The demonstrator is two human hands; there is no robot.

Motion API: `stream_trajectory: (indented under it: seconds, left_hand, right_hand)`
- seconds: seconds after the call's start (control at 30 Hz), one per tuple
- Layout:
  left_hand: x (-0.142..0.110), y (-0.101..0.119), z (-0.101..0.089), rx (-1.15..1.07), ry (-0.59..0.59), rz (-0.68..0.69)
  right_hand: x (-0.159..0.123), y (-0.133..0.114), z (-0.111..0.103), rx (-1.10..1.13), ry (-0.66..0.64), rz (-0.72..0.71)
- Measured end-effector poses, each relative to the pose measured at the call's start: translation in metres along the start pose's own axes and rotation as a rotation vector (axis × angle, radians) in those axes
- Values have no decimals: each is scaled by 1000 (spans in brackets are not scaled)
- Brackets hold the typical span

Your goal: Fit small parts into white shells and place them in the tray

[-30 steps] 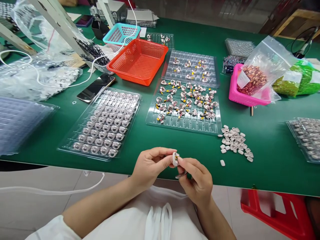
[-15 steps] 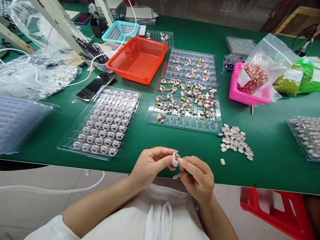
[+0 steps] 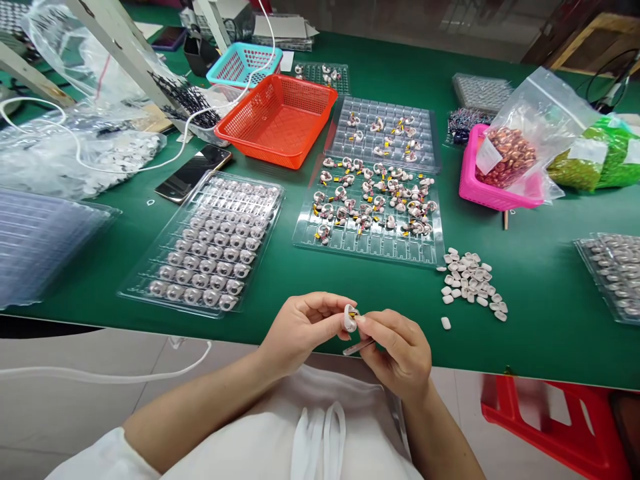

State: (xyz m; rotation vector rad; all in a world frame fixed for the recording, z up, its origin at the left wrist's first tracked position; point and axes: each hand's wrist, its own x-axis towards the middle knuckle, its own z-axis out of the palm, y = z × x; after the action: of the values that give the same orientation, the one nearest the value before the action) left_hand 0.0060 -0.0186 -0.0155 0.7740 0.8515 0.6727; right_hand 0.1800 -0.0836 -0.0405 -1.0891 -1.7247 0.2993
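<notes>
Between the thumb and fingers of my left hand [image 3: 305, 330] is a small white earphone shell [image 3: 349, 319], with a yellow part showing in its opening. The thumb and index fingertip of my right hand [image 3: 397, 350] are pinched at the shell's right side. Held lower in that same hand is a slim metal tool [image 3: 358, 347] that looks like tweezers, its end pointing left; the rest is hidden by the fingers. Past my hands lies a clear tray [image 3: 385, 250] of white earphone parts with yellow and red bits. Small white covers [image 3: 467, 277] are heaped to the right.
On the left are a tray of grey shells [image 3: 205, 267], a phone [image 3: 194, 173] and stacked clear trays [image 3: 45, 247]. Red [image 3: 280, 127] and blue [image 3: 245, 63] baskets stand behind. At right are a pink basket [image 3: 495, 193] with a bag, and a red stool [image 3: 555, 420] below.
Little differs. My hands keep the same hold on the shell, and the metal tool has shifted very slightly left. The whole view has moved a touch.
</notes>
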Motion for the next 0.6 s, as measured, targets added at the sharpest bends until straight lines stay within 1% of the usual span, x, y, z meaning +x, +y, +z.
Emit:
stream_trajectory:
  seconds: [0.27, 0.6]
  left_hand:
    - [-3, 4, 3, 46, 45, -33]
    - [-2, 9, 6, 97, 48, -31]
  right_hand:
    - [3, 1, -9, -157, -101, -83]
    - [7, 1, -15, -278, -194, -129]
